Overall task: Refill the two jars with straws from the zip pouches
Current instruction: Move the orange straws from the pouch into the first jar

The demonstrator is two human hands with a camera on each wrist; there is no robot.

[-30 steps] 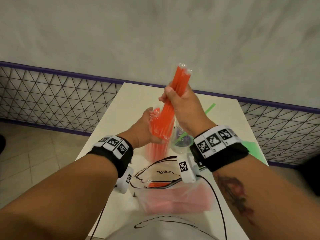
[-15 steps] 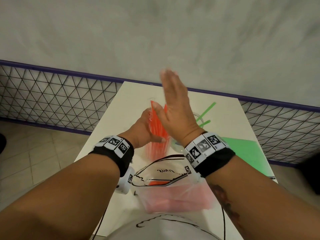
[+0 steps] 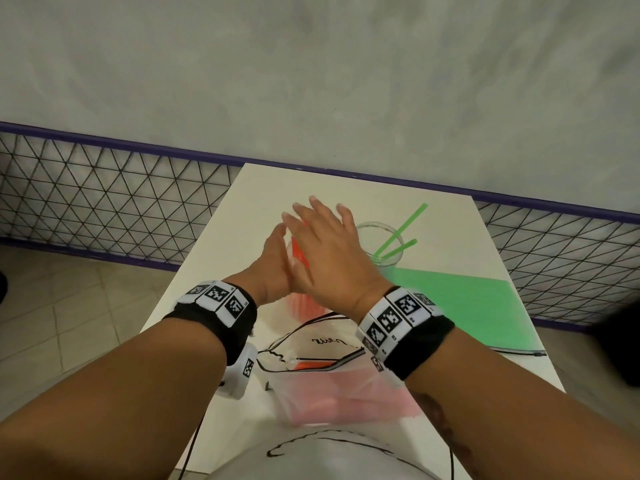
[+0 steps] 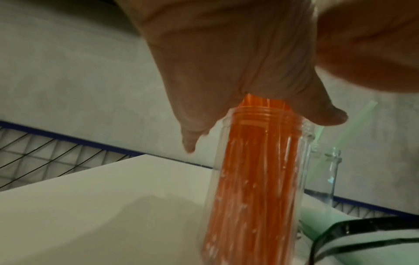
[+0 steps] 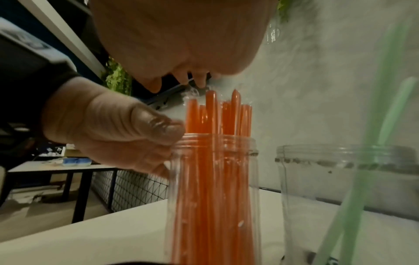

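A clear jar (image 5: 213, 188) packed with orange straws (image 5: 217, 114) stands mid-table, mostly hidden behind my hands in the head view. My left hand (image 3: 277, 251) holds it by the neck, thumb (image 5: 163, 127) against the rim. My right hand (image 3: 322, 237) lies flat and open over the straw tips, holding nothing. To the right, a second clear jar (image 3: 381, 237) holds two green straws (image 3: 403, 230). A zip pouch with orange straws (image 3: 339, 393) lies open at the near table edge. A green pouch (image 3: 460, 306) lies flat on the right.
The white table (image 3: 263, 188) ends at a purple-railed wire fence (image 3: 104, 195) along a grey wall. Black cables (image 3: 304, 327) cross the near pouch. Tiled floor lies to the left.
My right hand let go of the raised bundle of orange straws, opened, and came down flat over their tips. The straws have dropped deep into the jar. My left hand stayed at the jar.
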